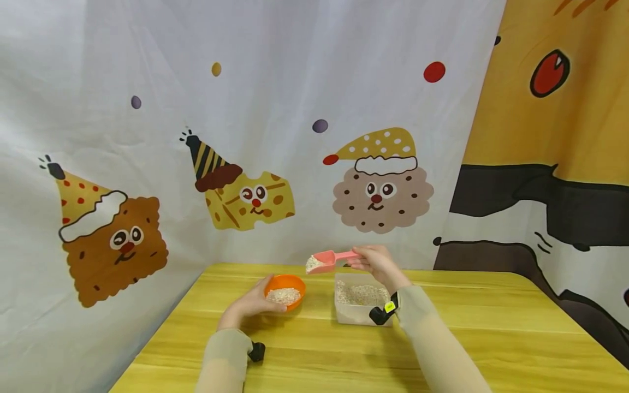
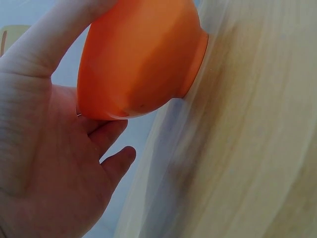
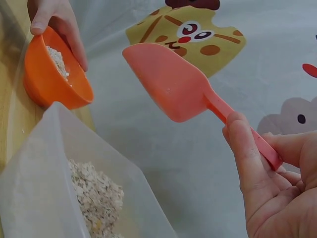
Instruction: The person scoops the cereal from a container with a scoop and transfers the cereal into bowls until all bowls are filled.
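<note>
My right hand [image 1: 377, 263] pinches the handle of a pink scoop [image 1: 325, 261], held above the table between the bowl and the tub. Pale flakes that look like oats [image 1: 313, 263] lie in the scoop's front in the head view; the right wrist view shows only its underside. With thumb and fingers around its side, my left hand [image 1: 257, 300] holds an orange bowl [image 2: 143, 59] on the table. More flakes [image 1: 284, 296] lie inside that bowl. Below the right hand stands a translucent white tub [image 1: 361, 315], partly filled with flakes [image 3: 96, 193].
The wooden table [image 1: 304, 355] runs beneath everything. Behind it hangs a white cloth [image 1: 275, 109] printed with cartoon biscuits and cheese, close to the table's back edge. The tub's near wall rises beside the bowl, with a narrow gap between them.
</note>
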Available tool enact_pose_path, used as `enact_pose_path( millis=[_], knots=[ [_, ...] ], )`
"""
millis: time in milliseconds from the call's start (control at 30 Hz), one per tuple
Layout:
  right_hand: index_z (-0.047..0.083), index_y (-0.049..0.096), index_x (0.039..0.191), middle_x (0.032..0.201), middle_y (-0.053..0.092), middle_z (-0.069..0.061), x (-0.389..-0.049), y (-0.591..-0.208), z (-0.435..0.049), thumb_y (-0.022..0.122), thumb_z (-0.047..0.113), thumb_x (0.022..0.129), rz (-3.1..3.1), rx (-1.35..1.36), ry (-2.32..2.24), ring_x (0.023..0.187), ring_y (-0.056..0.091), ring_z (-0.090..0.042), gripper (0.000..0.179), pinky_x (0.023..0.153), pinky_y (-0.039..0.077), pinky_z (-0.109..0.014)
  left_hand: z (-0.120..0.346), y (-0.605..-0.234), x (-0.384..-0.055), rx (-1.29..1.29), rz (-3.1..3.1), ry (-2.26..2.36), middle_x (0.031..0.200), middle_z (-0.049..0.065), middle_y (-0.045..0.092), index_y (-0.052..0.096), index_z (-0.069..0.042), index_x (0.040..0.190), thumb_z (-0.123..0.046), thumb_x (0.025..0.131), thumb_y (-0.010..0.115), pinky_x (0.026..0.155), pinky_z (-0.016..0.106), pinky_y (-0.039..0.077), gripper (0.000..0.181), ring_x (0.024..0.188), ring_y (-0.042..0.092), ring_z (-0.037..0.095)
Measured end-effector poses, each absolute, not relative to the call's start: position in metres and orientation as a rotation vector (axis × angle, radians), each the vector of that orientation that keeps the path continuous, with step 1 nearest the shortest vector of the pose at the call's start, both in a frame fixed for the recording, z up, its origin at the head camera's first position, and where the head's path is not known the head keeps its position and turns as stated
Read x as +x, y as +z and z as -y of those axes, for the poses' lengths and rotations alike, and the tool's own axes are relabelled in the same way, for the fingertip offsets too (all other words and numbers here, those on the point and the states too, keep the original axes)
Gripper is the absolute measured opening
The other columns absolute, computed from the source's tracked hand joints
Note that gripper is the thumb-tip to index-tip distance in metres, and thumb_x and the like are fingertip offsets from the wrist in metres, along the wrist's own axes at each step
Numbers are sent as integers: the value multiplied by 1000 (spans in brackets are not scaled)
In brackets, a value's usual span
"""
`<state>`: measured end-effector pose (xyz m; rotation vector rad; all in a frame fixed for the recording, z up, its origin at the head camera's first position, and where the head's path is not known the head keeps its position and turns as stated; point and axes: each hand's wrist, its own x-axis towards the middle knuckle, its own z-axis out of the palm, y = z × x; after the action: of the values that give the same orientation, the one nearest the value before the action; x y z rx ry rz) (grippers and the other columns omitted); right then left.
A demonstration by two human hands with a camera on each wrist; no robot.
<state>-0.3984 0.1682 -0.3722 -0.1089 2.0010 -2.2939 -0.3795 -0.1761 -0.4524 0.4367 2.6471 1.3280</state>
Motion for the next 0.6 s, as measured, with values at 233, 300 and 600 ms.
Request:
enact_pose_path(
  millis=[233, 300, 600],
  knots=[
    [-18, 52, 123, 85, 71, -17, -401, -374, -158, 54, 5, 99, -2001, -119, -2283, 76, 71, -21, 34, 71, 57, -30, 177, -454, -380, 457, -2658, 1325, 156, 24, 19, 19, -4, 154, -38, 70, 86, 107, 61, 25, 113, 140, 23, 42],
    [-18, 52, 123, 85, 71, -16, -401, -374, -155, 54, 5, 99, -2003, -113, -2275, 75, 71, -20, 34, 72, 57, -30, 177, -454, -381, 460, -2657, 1324, 156, 25, 19, 19, -3, 154, -38, 70, 86, 107, 61, 25, 113, 139, 24, 42],
    [-19, 50, 127, 82, 71, -14, -406, -374, -146, 54, 6, 99, -2022, -147, -2240, 75, 71, -20, 37, 72, 57, -29, 177, -455, -382, 449, -2653, 1324, 156, 24, 17, 18, -4, 155, -40, 70, 86, 107, 61, 25, 114, 140, 23, 42]
  ],
)
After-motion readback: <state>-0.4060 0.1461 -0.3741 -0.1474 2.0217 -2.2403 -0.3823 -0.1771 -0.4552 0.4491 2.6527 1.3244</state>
